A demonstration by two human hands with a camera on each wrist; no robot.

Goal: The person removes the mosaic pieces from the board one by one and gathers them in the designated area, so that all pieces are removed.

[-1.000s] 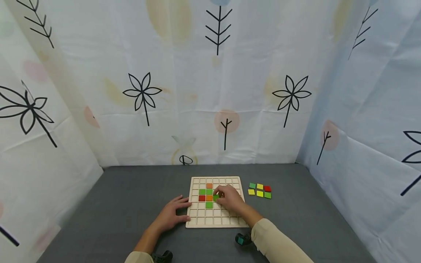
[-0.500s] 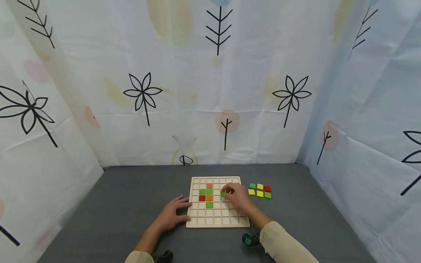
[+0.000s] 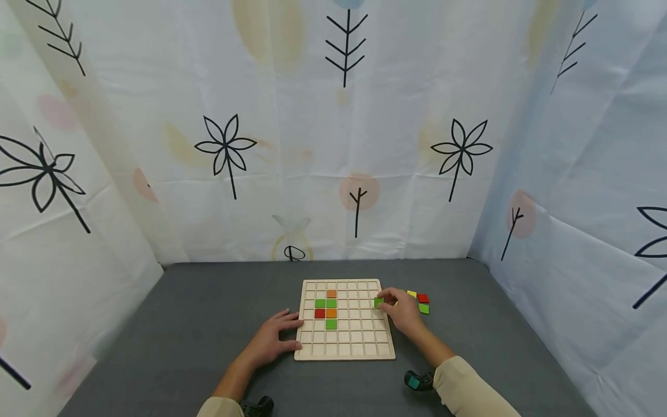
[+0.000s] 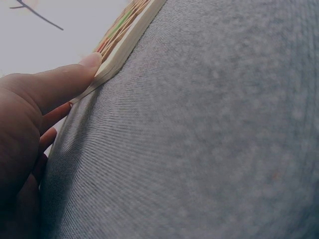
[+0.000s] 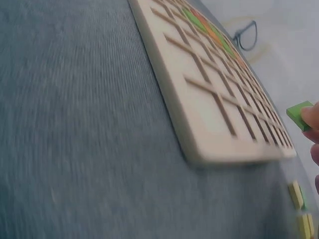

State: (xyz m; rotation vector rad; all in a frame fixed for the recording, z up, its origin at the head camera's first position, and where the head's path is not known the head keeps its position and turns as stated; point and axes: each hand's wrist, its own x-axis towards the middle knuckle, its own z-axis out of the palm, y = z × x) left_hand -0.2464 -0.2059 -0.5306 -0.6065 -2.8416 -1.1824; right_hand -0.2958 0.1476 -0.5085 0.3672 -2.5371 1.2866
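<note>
My right hand pinches a small green square tile over the right edge of a wooden grid board. In the right wrist view, thumb and fingertips grip that green tile above the board's far side. The left hand rests against the board's left edge, fingers spread. Its thumb lies on the board's rim in the left wrist view. Set into the grid are orange, green and red tiles, clustered left of centre.
Loose tiles lie on the grey table right of the board, among them a yellow tile, a red tile and a green tile; my right hand hides others. A printed white curtain surrounds the table.
My right hand has moved right, lifting the green tile from beside the tile cluster and carrying it to the board's right edge. The left hand and the board stay put.
</note>
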